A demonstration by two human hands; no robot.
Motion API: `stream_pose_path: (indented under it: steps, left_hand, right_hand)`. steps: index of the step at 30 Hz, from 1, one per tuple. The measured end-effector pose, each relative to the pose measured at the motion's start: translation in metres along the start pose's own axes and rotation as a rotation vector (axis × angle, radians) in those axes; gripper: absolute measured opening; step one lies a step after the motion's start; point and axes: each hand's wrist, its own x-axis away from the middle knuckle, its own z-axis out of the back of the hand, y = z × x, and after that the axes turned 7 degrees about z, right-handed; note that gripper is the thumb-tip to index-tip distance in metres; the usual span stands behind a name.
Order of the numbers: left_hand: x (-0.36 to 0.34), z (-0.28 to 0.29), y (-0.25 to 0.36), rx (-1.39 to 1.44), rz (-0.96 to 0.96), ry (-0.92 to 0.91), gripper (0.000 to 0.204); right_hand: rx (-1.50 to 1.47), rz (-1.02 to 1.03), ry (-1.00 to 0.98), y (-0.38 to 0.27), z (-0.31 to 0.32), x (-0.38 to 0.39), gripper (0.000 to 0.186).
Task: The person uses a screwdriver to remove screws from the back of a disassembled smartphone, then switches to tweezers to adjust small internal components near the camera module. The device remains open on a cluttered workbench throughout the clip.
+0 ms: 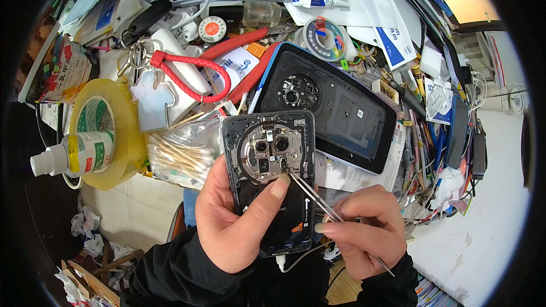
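Note:
My left hand (230, 221) grips an opened smartphone (296, 210) from the left side, its thumb resting on the phone just below the camera assembly (273, 145). A white cable (281, 262) is plugged into the phone's bottom edge. My right hand (364, 233) holds metal tweezers (318, 204) between thumb and fingers, their tips at the lower right of the camera assembly, beside my left thumbnail. Above and to the right of the phone, a dark back cover (347, 130) with a round camera opening lies inside up.
The cluttered desk holds yellow tape (125, 159), a spray bottle (91, 156), cotton swabs (173, 150), a red strap (219, 79) with keys, red-handled pliers (227, 42), a spool (323, 38), pens, papers and small parts. Crumpled bags (94, 241) lie at the lower left.

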Motion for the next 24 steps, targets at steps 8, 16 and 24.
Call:
stream_pose_path:
  steps: [8,16,24]
  left_hand:
    - [0.000,-0.005,0.002,0.040,0.008,-0.001,0.042]
    - [-0.001,-0.003,0.002,0.040,0.006,-0.016,0.041]
    - [-0.001,-0.004,0.003,0.072,0.021,-0.031,0.042]
  right_hand:
    - [0.289,-0.038,0.232,0.017,0.019,-0.004,0.029]
    - [-0.061,-0.323,0.415,0.015,0.011,-0.011,0.022]
    - [-0.290,-0.415,0.548,0.024,0.005,-0.027,0.023]
